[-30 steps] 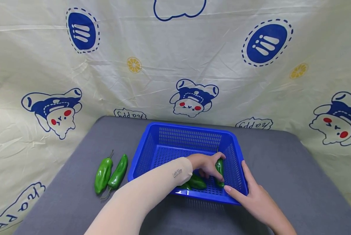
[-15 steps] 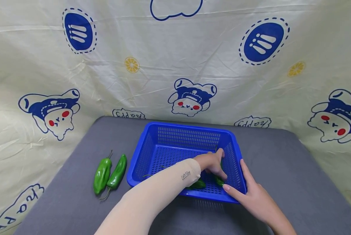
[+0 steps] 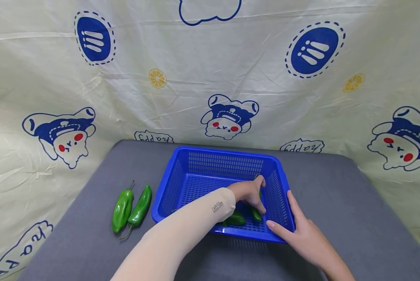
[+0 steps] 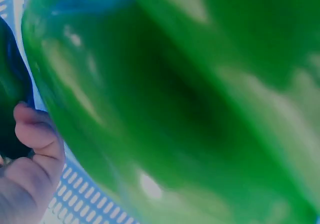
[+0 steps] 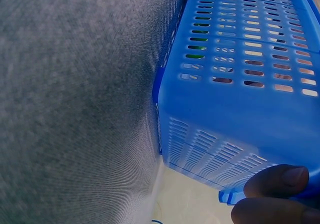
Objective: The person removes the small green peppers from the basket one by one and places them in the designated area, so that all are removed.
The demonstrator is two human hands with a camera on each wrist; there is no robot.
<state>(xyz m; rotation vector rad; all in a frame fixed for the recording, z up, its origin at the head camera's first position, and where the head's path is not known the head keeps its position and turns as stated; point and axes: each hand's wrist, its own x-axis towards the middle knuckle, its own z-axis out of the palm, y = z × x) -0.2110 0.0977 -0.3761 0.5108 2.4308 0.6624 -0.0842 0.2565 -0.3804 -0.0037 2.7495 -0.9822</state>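
My left hand (image 3: 249, 193) reaches into a blue plastic basket (image 3: 227, 151) and grips a green pepper (image 3: 255, 214) near the right wall. The pepper is partly covered by the hand. In the left wrist view, fingers (image 4: 37, 134) touch a dark green pepper (image 4: 11, 91), while another glossy green pepper (image 4: 165, 109) fills most of the picture. More peppers (image 3: 235, 219) lie by the basket's front wall, partly hidden under the sleeved forearm. My right hand (image 3: 306, 232) holds the basket's front right corner, thumb on the front rim and fingers along the right side.
Two green peppers, one broad (image 3: 122, 210) and one slimmer (image 3: 141, 207), lie on the grey table (image 3: 336, 195) left of the basket. A printed cloth (image 3: 182, 109) hangs behind the table.
My left hand dips toward the right wall, then shifts slightly left along with the pepper. My right hand keeps its hold on the basket corner.
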